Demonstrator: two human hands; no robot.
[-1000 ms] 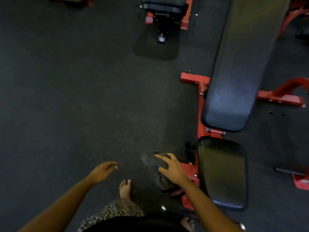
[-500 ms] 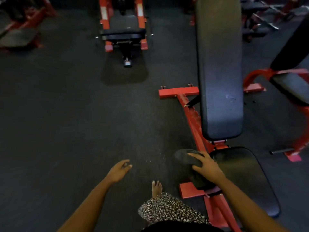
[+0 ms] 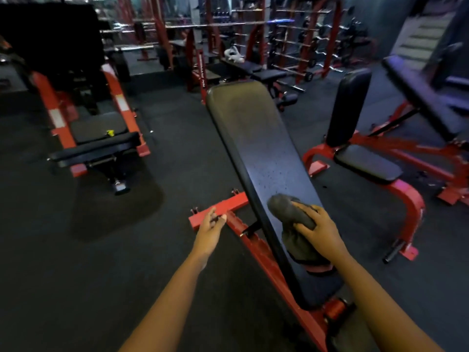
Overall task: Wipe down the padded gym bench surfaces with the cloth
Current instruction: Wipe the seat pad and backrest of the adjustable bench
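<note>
Currently, right hand (image 3: 321, 229) gripping cloth (image 3: 286, 210) on bench pad (image 3: 256, 138), left hand (image 3: 209, 231) relaxed, empty

I'm seeing the black padded bench (image 3: 256, 138) sloping up on its red frame (image 3: 236, 201), standing on the dark floor (image 3: 101, 262); a dark cloth (image 3: 286, 212) is lying on its lower half.

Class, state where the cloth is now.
In the head view, right of centre: the cloth lies on the long back pad, under the right hand.
</note>
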